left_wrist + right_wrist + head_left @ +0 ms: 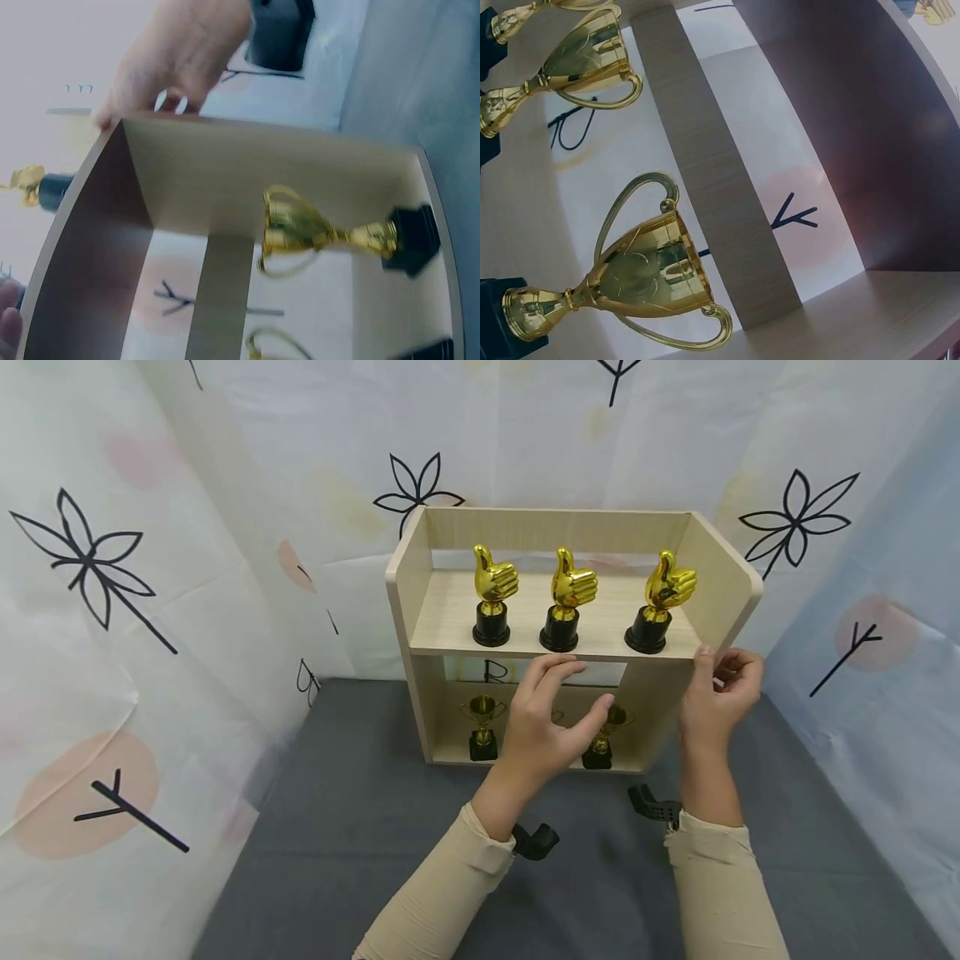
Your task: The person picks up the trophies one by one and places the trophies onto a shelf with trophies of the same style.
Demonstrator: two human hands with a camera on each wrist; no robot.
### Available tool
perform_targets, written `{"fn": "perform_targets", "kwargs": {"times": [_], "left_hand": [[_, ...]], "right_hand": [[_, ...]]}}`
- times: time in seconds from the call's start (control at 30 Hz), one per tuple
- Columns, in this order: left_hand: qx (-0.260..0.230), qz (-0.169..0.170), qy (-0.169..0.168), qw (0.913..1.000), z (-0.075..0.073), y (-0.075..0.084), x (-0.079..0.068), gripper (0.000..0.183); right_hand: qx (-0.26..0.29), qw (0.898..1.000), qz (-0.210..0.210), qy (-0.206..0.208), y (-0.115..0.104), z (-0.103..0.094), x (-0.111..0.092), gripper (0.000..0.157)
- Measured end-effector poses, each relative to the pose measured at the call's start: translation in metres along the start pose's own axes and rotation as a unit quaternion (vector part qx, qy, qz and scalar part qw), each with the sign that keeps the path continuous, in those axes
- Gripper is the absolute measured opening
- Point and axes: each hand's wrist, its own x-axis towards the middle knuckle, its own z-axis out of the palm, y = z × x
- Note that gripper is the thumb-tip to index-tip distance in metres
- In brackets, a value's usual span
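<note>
A pale wooden two-tier shelf (558, 532) stands ahead of me. On its upper board are three gold thumbs-up trophies (576, 585) with black bases, spaced in a row. Gold cup trophies (483, 710) stand on the lower tier, the middle one mostly hidden by my left hand. That left hand (543, 727) is in front of the shelf, thumb and fingers spread apart, fingertips right at the upper board's front edge. My right hand (716, 693) grips the shelf's right side panel, thumb at the front edge and curled fingers outside; the left wrist view shows this hand (184, 56) too.
The shelf stands on a dark grey tabletop (337, 827). White patterned cloth (247, 468) hangs behind and on both sides. A black wrist mount (536, 842) sticks out by the left cuff, another black mount (652, 804) by the right cuff.
</note>
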Motion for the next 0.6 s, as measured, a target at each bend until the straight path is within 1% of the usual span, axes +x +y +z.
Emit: {"fn": "perform_targets", "kwargs": {"times": [0.07,0.13,0.23,0.3,0.37,0.43,0.47,0.53,0.6], "left_hand": [[0.004,-0.013,-0.011,0.9998,-0.01,-0.003,-0.006,0.041],[0.013,-0.029,-0.028,0.9991,-0.019,-0.006,-0.011,0.042],[0.023,-0.065,-0.064,0.9956,-0.036,-0.01,-0.019,0.045],[0.036,-0.09,-0.094,0.9908,-0.049,-0.012,-0.024,0.046],[0.05,-0.108,-0.118,0.9859,-0.061,-0.015,-0.028,0.048],[0.075,-0.116,-0.132,0.9816,-0.074,-0.016,-0.032,0.049],[0.091,-0.116,-0.136,0.9797,-0.081,-0.017,-0.033,0.05],[0.126,-0.11,-0.139,0.9761,-0.094,-0.019,-0.037,0.051],[0.159,-0.104,-0.141,0.9716,-0.107,-0.021,-0.039,0.051]], "right_hand": [[-0.016,1.0,-0.005,-0.004,-0.001,-0.003,0.001,0.018],[-0.043,0.999,-0.014,-0.006,-0.001,-0.007,0.002,0.014],[-0.094,0.995,-0.024,-0.015,0.005,-0.014,0.003,0.007],[-0.126,0.991,-0.031,-0.024,0.01,-0.019,0.003,0.015],[-0.143,0.988,-0.048,-0.038,0.017,-0.025,0.003,0.024],[-0.159,0.982,-0.078,-0.057,0.022,-0.03,-0.001,0.03],[-0.167,0.978,-0.101,-0.07,0.024,-0.034,-0.003,0.032],[-0.179,0.967,-0.153,-0.098,0.028,-0.04,-0.007,0.034],[-0.194,0.952,-0.203,-0.123,0.029,-0.047,-0.01,0.037]]}}
